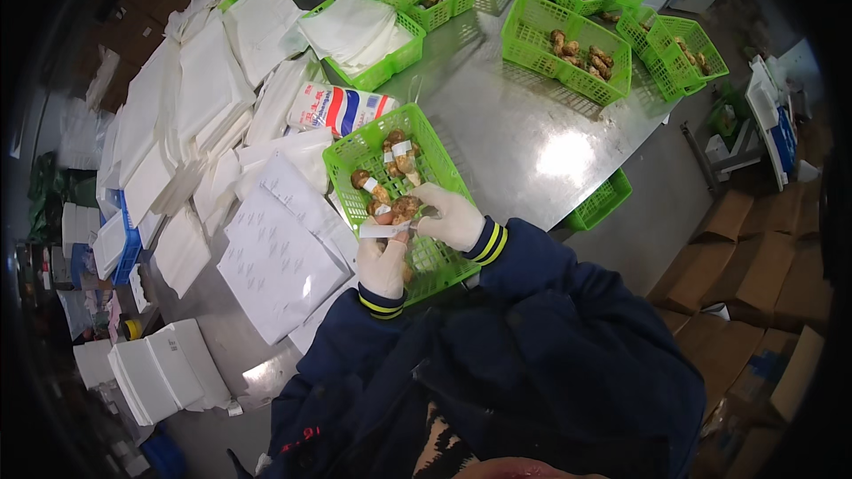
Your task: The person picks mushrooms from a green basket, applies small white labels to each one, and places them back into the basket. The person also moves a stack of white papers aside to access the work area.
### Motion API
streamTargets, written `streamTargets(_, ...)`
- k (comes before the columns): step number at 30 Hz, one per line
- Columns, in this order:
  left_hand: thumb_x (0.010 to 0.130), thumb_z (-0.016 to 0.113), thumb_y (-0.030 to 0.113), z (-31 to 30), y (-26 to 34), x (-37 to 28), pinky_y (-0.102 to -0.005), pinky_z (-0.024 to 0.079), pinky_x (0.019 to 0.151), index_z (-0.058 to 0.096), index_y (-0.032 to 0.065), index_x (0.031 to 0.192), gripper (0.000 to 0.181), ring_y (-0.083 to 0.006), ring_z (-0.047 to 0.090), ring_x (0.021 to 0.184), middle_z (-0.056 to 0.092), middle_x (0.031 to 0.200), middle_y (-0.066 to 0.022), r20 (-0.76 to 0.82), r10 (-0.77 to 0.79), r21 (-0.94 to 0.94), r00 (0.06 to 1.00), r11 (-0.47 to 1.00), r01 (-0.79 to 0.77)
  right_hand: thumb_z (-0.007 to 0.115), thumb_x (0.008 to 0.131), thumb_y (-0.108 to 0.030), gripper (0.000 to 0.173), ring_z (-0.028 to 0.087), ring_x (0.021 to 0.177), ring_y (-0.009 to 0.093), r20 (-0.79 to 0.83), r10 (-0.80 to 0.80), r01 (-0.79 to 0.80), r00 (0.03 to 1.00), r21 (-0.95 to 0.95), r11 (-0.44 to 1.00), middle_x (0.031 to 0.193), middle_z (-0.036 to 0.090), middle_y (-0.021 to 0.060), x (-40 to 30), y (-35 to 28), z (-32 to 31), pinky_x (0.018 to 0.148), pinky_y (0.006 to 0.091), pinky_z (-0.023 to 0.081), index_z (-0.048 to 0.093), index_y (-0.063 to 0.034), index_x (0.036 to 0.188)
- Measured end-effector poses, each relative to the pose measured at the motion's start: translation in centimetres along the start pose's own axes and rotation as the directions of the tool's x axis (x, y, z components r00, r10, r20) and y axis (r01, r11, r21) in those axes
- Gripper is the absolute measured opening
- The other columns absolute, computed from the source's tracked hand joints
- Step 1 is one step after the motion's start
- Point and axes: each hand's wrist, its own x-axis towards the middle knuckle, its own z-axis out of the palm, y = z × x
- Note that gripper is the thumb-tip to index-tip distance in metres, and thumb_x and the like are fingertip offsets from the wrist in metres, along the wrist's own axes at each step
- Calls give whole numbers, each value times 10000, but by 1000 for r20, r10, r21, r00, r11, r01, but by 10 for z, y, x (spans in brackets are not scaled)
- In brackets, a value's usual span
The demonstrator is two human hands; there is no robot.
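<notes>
Both my hands wear off-white gloves and are over a green plastic basket (pixel 452 176) on the metal table. My left hand (pixel 383 266) holds a brown-capped mushroom (pixel 405 207) above the basket. Across its stem lies a white paper strip (pixel 385 231), pinched at its right end by my right hand (pixel 456 216). The strip and my fingers hide the stem. Inside the basket lie several mushrooms with white paper bands, among them a banded mushroom (pixel 371 185) on the left and a banded pair (pixel 401 150) at the far end.
Printed sheets (pixel 279 259) lie left of the basket, beside stacked white foam sheets (pixel 206 80). Behind it are a printed plastic packet (pixel 343 110) and a basket of white sheets (pixel 413 46). Another mushroom basket (pixel 526 40) stands farther right. Cardboard boxes (pixel 725 279) stand right of the table.
</notes>
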Motion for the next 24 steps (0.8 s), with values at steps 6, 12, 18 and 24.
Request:
streamTargets(6, 902, 424, 82, 1, 10, -8, -250, 430, 752, 456, -59, 1120, 262, -138, 520, 861, 534, 978, -85, 48, -10, 12, 999, 1000, 10, 527, 711, -13, 434, 576, 815, 133, 73, 13, -42, 997, 414, 909, 963, 583, 110, -5, 1, 2, 731, 252, 471, 484, 57, 1138)
streamTargets(12, 895, 448, 98, -1, 9, -8, -247, 456, 677, 518, -25, 1055, 213, -101, 513, 771, 564, 882, -53, -10, -67, -216, 998, 974, 64, 525, 734, -3, 344, 545, 894, 129, 87, 8, -23, 996, 182, 983, 954, 579, 86, -10, -35, 0, 783, 253, 447, 505, 46, 1074)
streamTargets(18, 878, 342, 57, -13, 8, -8, -272, 453, 672, 347, -29, 1230, 362, -171, 556, 812, 558, 976, -121, -29, -123, -339, 992, 935, 106, 541, 716, -28, 243, 513, 792, 106, 86, 13, -26, 996, 144, 989, 871, 575, 69, -7, -25, 12, 728, 239, 412, 552, 31, 951)
streamTargets(24, 868, 367, 89, -19, 3, -8, -284, 446, 638, 460, -8, 1048, 225, -182, 543, 755, 558, 901, -113, -2, -116, -303, 993, 947, 110, 516, 718, -22, 203, 493, 721, 94, 17, 65, -68, 998, 222, 973, 818, 585, 58, -6, -14, 21, 673, 232, 411, 565, 24, 909)
